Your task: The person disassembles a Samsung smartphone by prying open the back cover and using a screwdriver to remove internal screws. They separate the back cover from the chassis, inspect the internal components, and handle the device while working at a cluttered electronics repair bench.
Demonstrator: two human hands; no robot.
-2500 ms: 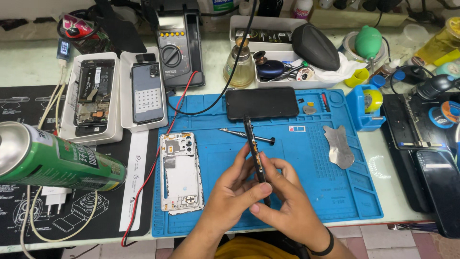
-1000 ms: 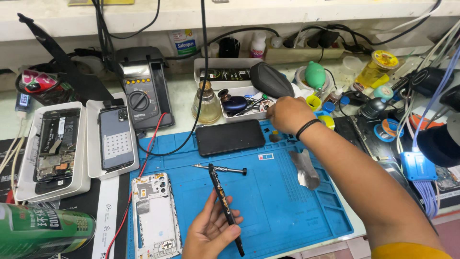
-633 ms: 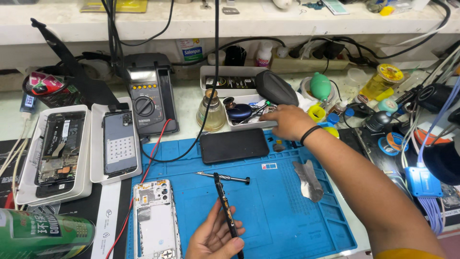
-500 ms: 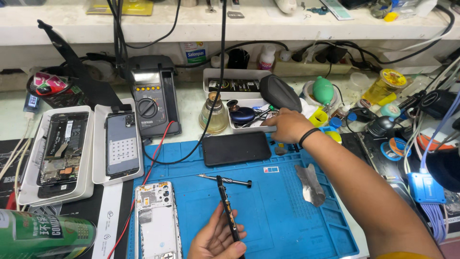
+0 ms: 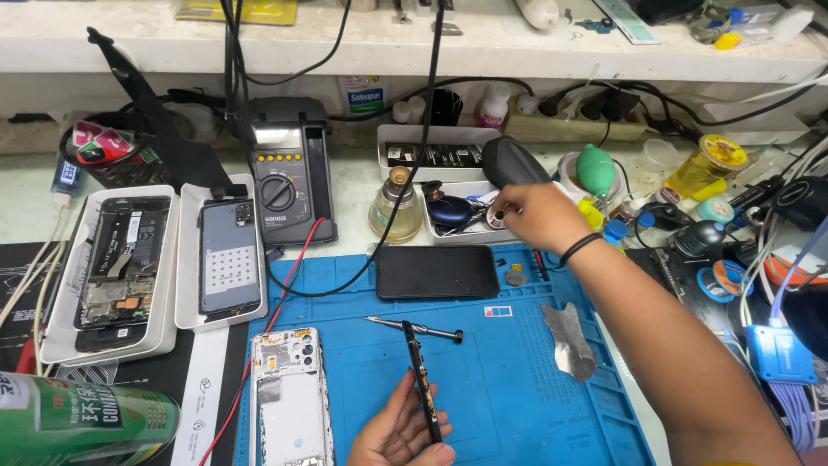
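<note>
Head view, nearest first: the left hand sits low at the bottom edge of the blue mat, fingers curled around a narrow dark phone part that it holds on edge, pointing away from the body. Just left of it lies a white phone frame, face up on the mat, close but not touching the hand. Just beyond the tip of the held part rests a small screwdriver, lying crosswise. To hold the part well, the grip seems best kept low on its near end and steady, so the far tip stays off the screwdriver; any swing leftward would meet the frame.

Farther on, a black phone lies flat on the mat's far half, with a grey metal pry tool well apart to its right. The open stretch of mat between screwdriver, pry tool and near edge is the free room for moving.

At the far side, the right hand reaches across to a white parts tray beside a dark handheld tool, fingertips pinched narrow at the tray's right end; whether they hold anything I cannot tell. The forearm crosses the mat's right edge. A glass bottle and cables crowd that tray, so the hand should lift straight up.
</note>
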